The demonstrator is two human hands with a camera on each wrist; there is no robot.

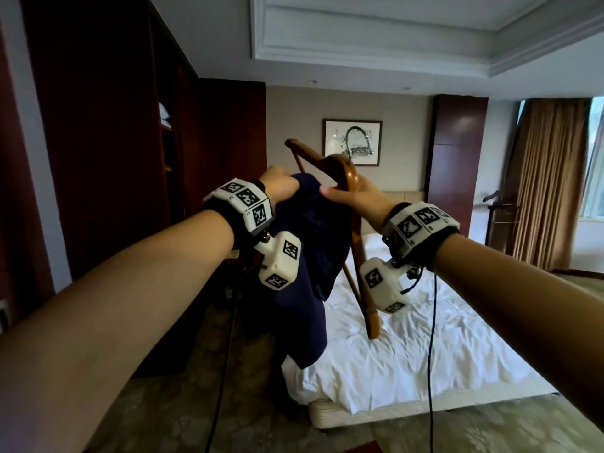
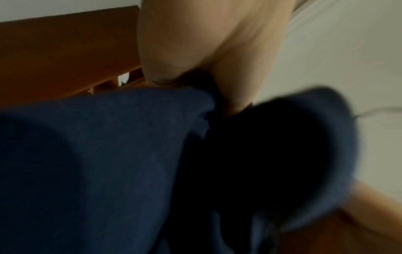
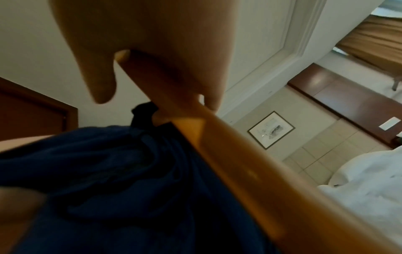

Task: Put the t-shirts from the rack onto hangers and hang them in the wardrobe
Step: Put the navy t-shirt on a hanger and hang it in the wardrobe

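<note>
navy t-shirt [image 1: 307, 243] hides the wooden hanger's [image 1: 348, 178] middle — left fingertips buried.

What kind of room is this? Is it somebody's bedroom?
Probably a hotel bedroom. There is a big bed with white sheets, dark wooden wardrobe panels along the wall, long brown curtains at the window, and a framed picture above the bed.

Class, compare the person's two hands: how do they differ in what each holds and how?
The left hand bunches soft navy t-shirt fabric in a fist; the right hand grips the rigid wooden hanger. The left hand's fingers are curled tight; the right hand's thumb points toward the shirt. Both are raised at about the same height, with marker-covered wrist units.
</note>
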